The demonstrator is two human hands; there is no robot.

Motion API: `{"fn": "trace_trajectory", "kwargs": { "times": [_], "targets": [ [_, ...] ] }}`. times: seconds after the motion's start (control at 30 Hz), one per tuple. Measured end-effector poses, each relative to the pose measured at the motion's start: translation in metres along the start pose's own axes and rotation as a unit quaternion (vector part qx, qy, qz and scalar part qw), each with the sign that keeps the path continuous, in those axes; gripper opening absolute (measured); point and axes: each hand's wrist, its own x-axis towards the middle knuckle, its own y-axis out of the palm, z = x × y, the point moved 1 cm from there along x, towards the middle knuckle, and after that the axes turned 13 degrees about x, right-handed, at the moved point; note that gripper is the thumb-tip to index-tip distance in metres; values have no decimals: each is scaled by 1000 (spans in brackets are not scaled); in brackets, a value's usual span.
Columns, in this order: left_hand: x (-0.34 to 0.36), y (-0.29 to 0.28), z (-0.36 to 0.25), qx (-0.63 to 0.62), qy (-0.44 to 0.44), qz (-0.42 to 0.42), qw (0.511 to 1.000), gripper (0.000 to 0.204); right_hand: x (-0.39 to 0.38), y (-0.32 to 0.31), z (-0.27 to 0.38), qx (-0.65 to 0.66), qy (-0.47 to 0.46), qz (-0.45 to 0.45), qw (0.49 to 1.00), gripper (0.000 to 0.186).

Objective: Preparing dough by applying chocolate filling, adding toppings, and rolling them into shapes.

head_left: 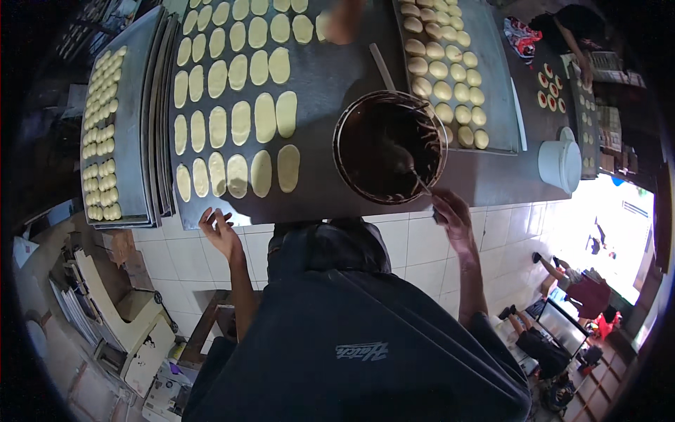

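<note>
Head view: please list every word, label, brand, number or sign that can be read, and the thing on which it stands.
Dark shirt: one short line of pale grey, slanted lettering; I leave its wording out.
Red-and-white package: any print is too small and blurred to read.
White bucket: no readable text.
Pot and flat dough pieces: no text visible.

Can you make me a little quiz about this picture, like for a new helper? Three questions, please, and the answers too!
1. Which hand holds the spoon?
2. True or false: the flat dough ovals lie to the left of the pot.
3. What colour is the round tub: a) red, b) white, c) green?

Key: 1. The right hand. 2. True. 3. b.
</note>
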Motion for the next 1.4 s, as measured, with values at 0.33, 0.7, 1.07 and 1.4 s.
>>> {"fn": "trace_trajectory", "kwargs": {
  "times": [0.33, 0.7, 1.07, 1.4],
  "targets": [
    [16, 31, 1, -15, 178, -4, 984, 26, -19, 102, 16, -523, -75, -1, 849, 19],
    [38, 6, 175, 194, -61, -321, 925, 34, -14, 65, 46, -581, -174, -34, 794, 16],
    [11, 5, 155, -207, -214, -12, 954, 37, 50, 81, 40, -618, -24, 91, 780, 23],
    [7, -4, 153, -203, -207, 32, 957, 45, 40, 58, 41, -401, 81, 116, 905, 26]
  ]
}}
